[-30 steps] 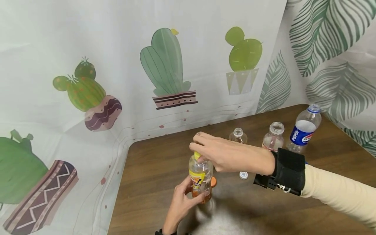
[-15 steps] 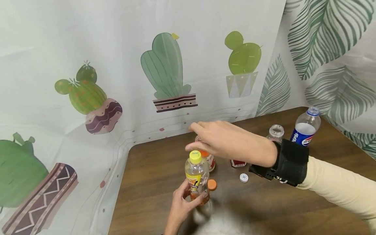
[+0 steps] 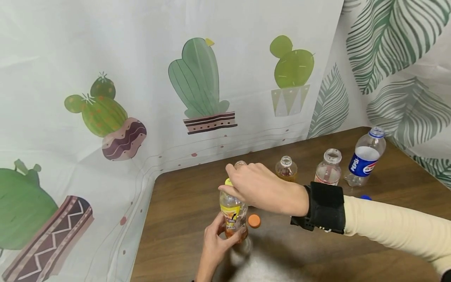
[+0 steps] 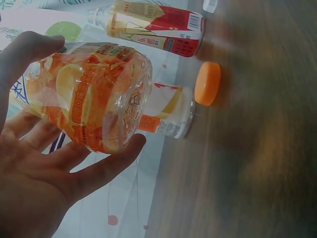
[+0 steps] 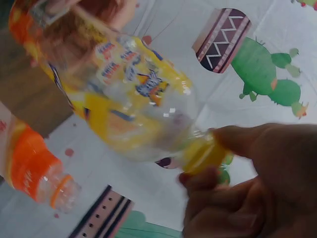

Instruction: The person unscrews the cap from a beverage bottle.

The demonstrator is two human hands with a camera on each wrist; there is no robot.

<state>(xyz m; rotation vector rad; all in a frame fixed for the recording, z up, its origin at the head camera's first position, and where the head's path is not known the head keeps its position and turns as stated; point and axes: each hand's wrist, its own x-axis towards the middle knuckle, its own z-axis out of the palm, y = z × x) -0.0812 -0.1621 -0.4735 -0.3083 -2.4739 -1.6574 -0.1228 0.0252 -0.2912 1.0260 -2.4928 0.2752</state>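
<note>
Near the front left corner of the wooden table, I hold a small clear bottle with a yellow and orange label upright, just above or on the tabletop; I cannot tell whether its base touches the wood. My left hand grips the lower part of the bottle, fingers curled round the base from below and behind, thumb on the near side. My right hand comes over from the right and closes on the yellow cap, thumb and fingertips pinching it from above; the right wrist view shows the cap between my thumb and curled fingers. A black strap wraps that wrist, with a cream sleeve behind it.

Just to the right of the bottle, a loose orange cap lies flat on the wood. Behind my right hand stands another bottle, mostly hidden, with only its open mouth showing. Farther right, well apart from my hands, three bottles stand in a row: a small uncapped one with amber liquid, a wider uncapped clear one, and a Pepsi bottle with a blue cap. A blue cap lies near my sleeve. A cactus-print curtain hangs behind the table.
</note>
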